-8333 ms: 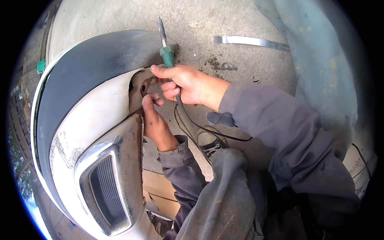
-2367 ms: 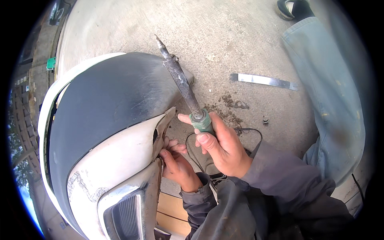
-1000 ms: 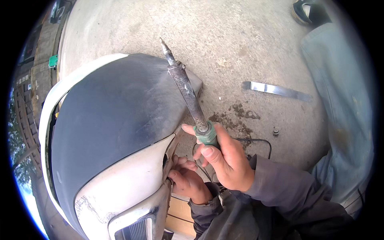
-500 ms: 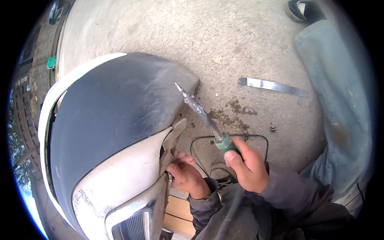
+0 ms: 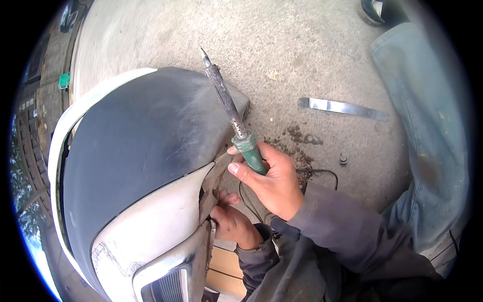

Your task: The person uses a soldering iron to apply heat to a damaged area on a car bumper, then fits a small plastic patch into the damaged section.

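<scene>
My right hand [image 5: 274,183] is wrapped round the green handle of a soldering iron [image 5: 229,103], whose sooty metal shaft points up and away, its tip over the concrete just past the panel. A black cord trails from behind that hand. My left hand [image 5: 234,226] pinches the torn inner edge of a large car bumper [image 5: 151,211], thumb on the near side and fingers partly hidden behind it. The bumper has a white painted part, a dark grey panel [image 5: 136,131] and a slatted grille [image 5: 166,289]. Scratches and scribbled marks show on its white surface.
A flat metal pry bar [image 5: 344,107] lies on the concrete [image 5: 302,45] to the right. Near it are dark crumbs of dirt [image 5: 289,143] and a small round fastener [image 5: 343,160]. A leg in pale blue trousers [image 5: 427,136] stretches along the right side.
My right hand has moved left and up with the soldering iron, bringing it in front of the bumper's corner, tip pointing farther away. My left hand stays at the torn edge.
</scene>
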`<state>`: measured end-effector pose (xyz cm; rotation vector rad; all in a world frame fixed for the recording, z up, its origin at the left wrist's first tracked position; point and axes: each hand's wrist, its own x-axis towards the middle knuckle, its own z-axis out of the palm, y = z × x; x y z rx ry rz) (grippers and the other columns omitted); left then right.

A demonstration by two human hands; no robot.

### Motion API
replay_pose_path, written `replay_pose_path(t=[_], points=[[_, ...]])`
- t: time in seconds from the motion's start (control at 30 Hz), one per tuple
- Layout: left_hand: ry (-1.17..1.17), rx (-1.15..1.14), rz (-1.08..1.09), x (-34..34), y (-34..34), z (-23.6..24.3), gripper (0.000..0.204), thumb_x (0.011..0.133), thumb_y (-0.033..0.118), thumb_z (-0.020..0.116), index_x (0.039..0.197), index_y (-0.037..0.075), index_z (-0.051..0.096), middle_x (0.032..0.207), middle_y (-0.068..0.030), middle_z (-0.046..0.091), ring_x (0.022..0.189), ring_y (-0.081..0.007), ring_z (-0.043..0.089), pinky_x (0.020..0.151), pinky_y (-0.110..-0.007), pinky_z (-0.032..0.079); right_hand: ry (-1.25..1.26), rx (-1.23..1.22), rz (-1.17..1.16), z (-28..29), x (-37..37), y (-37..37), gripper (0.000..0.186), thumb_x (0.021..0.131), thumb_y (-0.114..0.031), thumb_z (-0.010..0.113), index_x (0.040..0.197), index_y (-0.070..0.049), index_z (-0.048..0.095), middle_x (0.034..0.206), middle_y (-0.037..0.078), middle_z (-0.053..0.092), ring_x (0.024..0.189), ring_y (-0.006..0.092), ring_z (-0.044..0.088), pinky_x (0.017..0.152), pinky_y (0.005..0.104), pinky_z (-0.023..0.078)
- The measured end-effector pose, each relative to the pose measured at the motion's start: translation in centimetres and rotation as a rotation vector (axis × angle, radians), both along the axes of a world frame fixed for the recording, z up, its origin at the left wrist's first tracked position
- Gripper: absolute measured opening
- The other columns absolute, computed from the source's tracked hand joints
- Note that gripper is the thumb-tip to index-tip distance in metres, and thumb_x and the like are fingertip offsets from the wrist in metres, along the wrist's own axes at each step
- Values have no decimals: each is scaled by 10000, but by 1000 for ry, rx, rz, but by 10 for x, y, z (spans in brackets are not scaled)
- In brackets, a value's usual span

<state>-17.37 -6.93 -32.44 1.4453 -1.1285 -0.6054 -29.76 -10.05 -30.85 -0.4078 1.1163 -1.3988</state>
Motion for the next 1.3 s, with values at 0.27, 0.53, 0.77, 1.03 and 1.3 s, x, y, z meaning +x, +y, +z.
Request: replay_pose_path(t=[0.27, 0.53, 0.77, 1.03, 1.3], points=[[41, 20, 8, -6, -1, 6, 373, 916, 291, 540, 938, -81, 564, 839, -156, 604, 669, -167, 541, 629, -272, 441, -43, -12, -5, -6, 9, -10, 217, 814, -115, 683, 998, -23, 612, 745, -9, 583, 707, 36, 485, 641, 217, 441], [106, 59, 25, -11, -1, 9, 423, 900, 370, 552, 855, -50, 575, 803, -133, 610, 671, -145, 534, 650, -277, 435, -18, -29, -10, -1, 7, -11, 215, 814, -133, 684, 986, -23, 614, 760, -3, 599, 709, 42, 506, 641, 212, 443], [34, 62, 46, -9, -2, 4, 461, 917, 412, 509, 837, -40, 558, 785, -98, 586, 685, -141, 509, 669, -269, 400, -65, -5, 1, -1, 6, -9, 204, 816, -130, 687, 976, -27, 613, 783, -15, 580, 744, 41, 487, 681, 213, 430], [35, 35, 25, -13, -4, 4, 420, 953, 354, 460, 821, -37, 541, 808, -86, 554, 724, -145, 489, 697, -284, 390, -47, 18, 120, 0, -5, -3, 219, 825, -125, 677, 989, -5, 597, 757, -18, 529, 737, 38, 450, 656, 202, 409], [-52, 24, 43, -9, -6, 3, 493, 908, 407, 521, 965, -82, 539, 821, -140, 581, 689, -177, 532, 646, -286, 421, 83, 21, 67, 6, -33, 63, 323, 918, -266, 528, 1081, 12, 528, 691, 129, 568, 621, 233, 570, 600, 324, 446]])
